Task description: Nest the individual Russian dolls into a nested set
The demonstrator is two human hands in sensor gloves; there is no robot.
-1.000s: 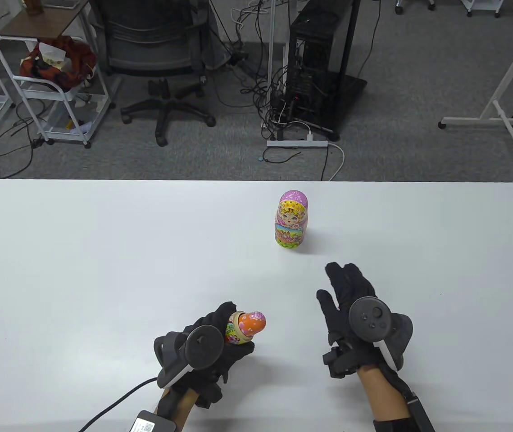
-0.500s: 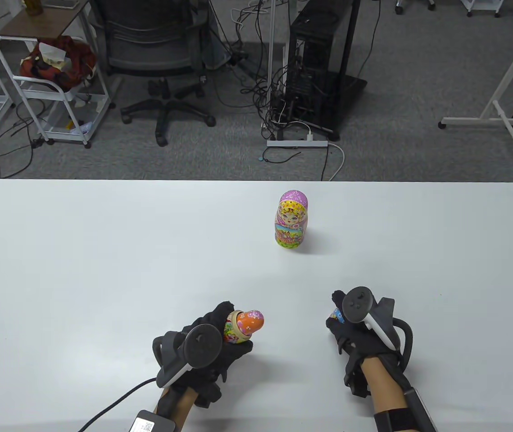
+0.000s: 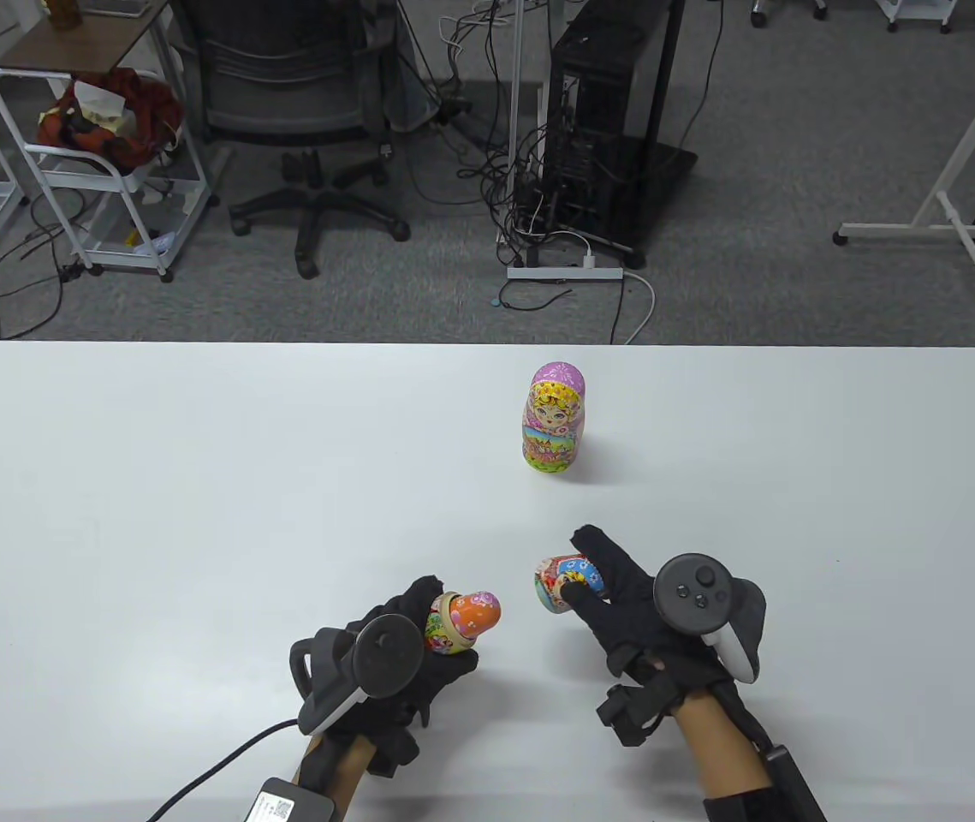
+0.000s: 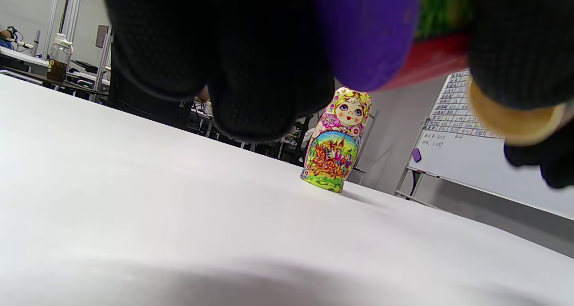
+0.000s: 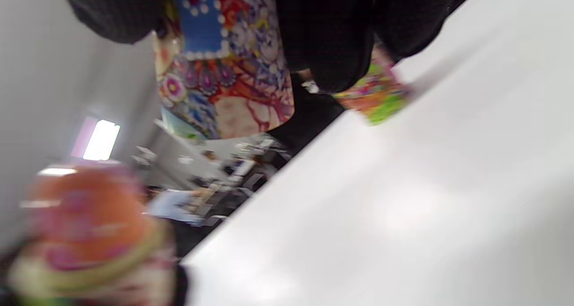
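L hand (image 3: 406, 664) is gripping doll base w/ orange doll (image 3: 477, 613) inside; R hand (image 3: 624, 599) is pinching doll top (image 3: 557, 582) — tilted cap could jam.

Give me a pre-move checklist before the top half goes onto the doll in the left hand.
1. Left hand grips the lower half: ok.
2. Orange doll sits in that half, sticking out: ok.
3. Right hand holds the top half: ok.
4. Top half's open end faces the orange doll: cannot tell.
5. Halves already joined: not ok, a gap remains.
6. Big doll stands upright, apart from both hands: ok.
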